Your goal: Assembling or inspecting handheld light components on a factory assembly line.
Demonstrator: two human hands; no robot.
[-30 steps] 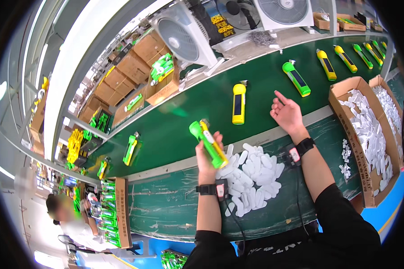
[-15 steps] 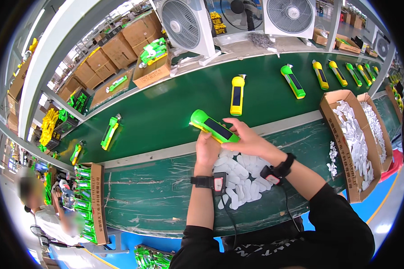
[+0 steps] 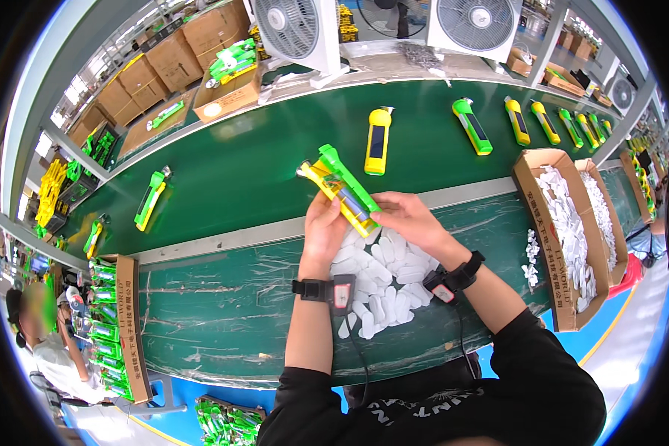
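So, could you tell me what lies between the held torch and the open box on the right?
In the head view, only the right hand and bare green bench lie between the torch and box.

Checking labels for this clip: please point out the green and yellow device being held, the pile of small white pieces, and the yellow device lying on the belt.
green and yellow device [image 3: 343, 189], head view, middle of its body.
pile of white pieces [image 3: 379, 279], head view, pile centre.
yellow device [image 3: 377, 141], head view, dark front panel.
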